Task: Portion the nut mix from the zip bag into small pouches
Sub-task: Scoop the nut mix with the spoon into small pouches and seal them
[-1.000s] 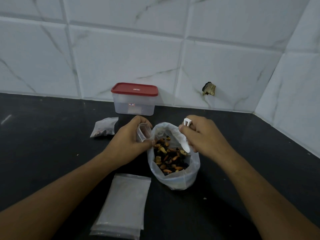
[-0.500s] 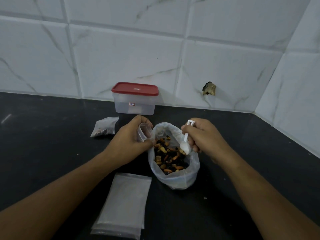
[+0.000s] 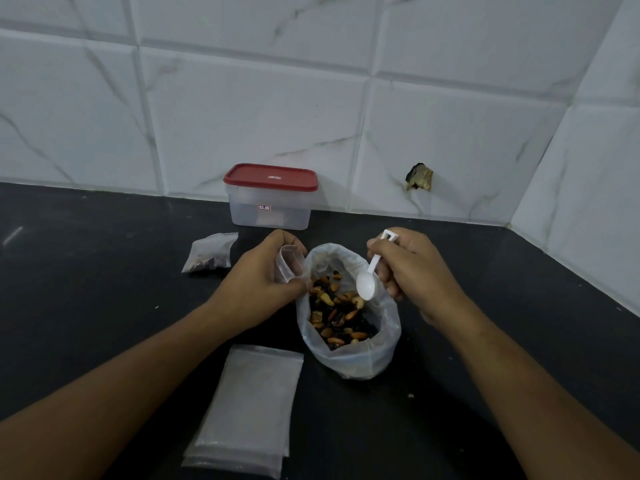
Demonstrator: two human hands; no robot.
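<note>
On the black counter [image 3: 104, 306], a spoon [image 3: 367, 289] gripped by the right hand [image 3: 412, 275] is poised bowl-down over the zip bag [image 3: 349, 362], just right of the pouch [image 3: 289, 265] pinched by the left hand [image 3: 263, 285].

The left hand [image 3: 263, 289] hid most of the small clear plastic pouch [image 3: 289, 265]. The right hand [image 3: 415, 275] covered part of the white plastic spoon [image 3: 366, 289]. The sticker [image 3: 264, 207] on the red-lidded clear box [image 3: 287, 216] was too small to read.

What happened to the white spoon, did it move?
Yes, slightly: the white spoon lifted, handle end nearer the tiled wall, judged against the unmoved red-lidded box.
</note>
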